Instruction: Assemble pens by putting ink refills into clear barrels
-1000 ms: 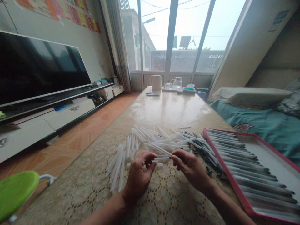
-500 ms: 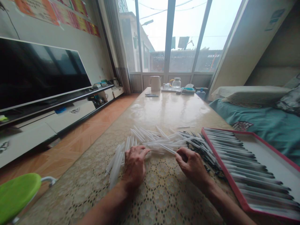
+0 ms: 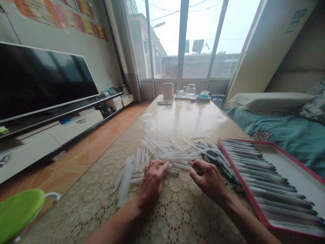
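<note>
My right hand (image 3: 208, 178) is closed in a pinch around the end of a slim whitish pen barrel (image 3: 182, 166), which points left across the table. My left hand (image 3: 154, 179) has its thumb and forefinger pressed together at the barrel's other end; the exact grip is partly hidden. Behind both hands lies a loose pile of white pen barrels (image 3: 165, 146). More white tubes (image 3: 125, 184) lie left of my left hand. Dark pen parts (image 3: 220, 158) are heaped beyond my right hand, against the box.
A shallow red-rimmed box (image 3: 245, 184) holding rows of pens with dark ends stands at the right. A pitcher (image 3: 168, 90), a glass jug (image 3: 191, 90) and a tissue pack (image 3: 203, 97) stand at the table's far end. A green stool (image 3: 22, 211) is at the lower left.
My left hand has moved right, bringing its fingertips to the barrel's end. My right hand has stayed nearly in place, and the barrel lies a little flatter.
</note>
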`<state>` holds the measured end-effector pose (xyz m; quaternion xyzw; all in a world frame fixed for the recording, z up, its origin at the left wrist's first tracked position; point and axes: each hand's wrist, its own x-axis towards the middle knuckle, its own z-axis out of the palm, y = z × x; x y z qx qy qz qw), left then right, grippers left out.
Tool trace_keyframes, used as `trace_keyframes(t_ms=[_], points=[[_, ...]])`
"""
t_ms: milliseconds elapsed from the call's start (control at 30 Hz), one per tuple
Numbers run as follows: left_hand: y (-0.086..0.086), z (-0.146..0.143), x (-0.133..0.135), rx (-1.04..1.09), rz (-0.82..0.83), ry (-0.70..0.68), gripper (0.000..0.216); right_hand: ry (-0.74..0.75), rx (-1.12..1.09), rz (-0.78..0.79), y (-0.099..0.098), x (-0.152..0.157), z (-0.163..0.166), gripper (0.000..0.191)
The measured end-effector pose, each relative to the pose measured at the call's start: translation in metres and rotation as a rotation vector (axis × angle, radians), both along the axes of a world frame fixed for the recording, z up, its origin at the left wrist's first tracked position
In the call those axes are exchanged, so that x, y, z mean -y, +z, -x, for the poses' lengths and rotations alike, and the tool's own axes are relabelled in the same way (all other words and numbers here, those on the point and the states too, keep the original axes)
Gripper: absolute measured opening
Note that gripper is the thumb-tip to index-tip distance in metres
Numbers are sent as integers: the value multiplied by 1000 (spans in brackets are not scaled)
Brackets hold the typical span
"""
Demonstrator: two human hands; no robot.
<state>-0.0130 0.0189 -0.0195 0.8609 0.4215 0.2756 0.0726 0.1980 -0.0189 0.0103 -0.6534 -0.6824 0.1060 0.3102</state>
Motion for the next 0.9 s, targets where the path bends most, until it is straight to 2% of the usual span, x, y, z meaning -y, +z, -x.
trace_keyframes(t_ms=[100, 233, 367, 433, 533, 633, 767, 900], points=[[4, -1, 1, 44, 12, 12, 32, 49, -23, 25, -1, 0, 2, 16], [8, 0, 2, 144, 9, 20, 16, 33, -82, 8, 1, 0, 4, 16], [9, 2, 2, 436, 39, 113, 11, 60, -199, -40, 6, 5, 6, 16], [10, 2, 1, 630, 159, 154, 16, 81, -237, -66, 8, 7, 9, 16], [14, 3, -3, 907, 423, 109, 33, 90, -250, -94, 9, 10, 13, 16], [18, 2, -5, 1091, 629, 54, 31, 108, -259, -96, 9, 11, 15, 16], [24, 3, -4, 1339, 779, 16, 21, 134, -283, -135, 8, 13, 14, 16], [29, 4, -1, 1424, 898, -14, 30, 145, -301, -179, 8, 15, 12, 14]])
